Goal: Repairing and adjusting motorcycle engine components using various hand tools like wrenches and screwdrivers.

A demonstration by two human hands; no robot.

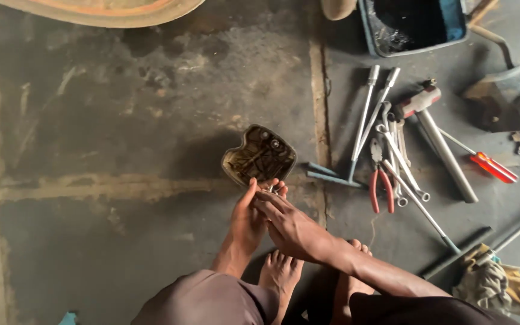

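From the head camera we look straight down at a dark, stained concrete floor (121,120), where a person crouches with bare feet (281,274) showing between the knees. Near the middle of the view sits a small, heart-shaped metal cover (260,157), tilted so that its grimy hollow inside faces us; its lower edge meets the person's fingertips. The left hand (248,219) rises from below with its fingers curled up against the lower rim of the cover, and we judge it to be gripping that edge. The right hand (290,225) crosses in from the right and lies over the left one, its fingers pressed together around something small at the rim; we cannot tell what it pinches, because the fingers hide it. To the right of the cover, just apart from it, tools lie scattered on the floor: red-handled pliers (381,183), several long socket wrenches (368,111), open spanners (401,162), a hammer with a red and white head (434,129), and farther right a red-handled screwdriver (489,165). A blue tub (413,27) lined with black plastic stands at the top edge, and a bundle of rags (495,283) lies at the lower right.
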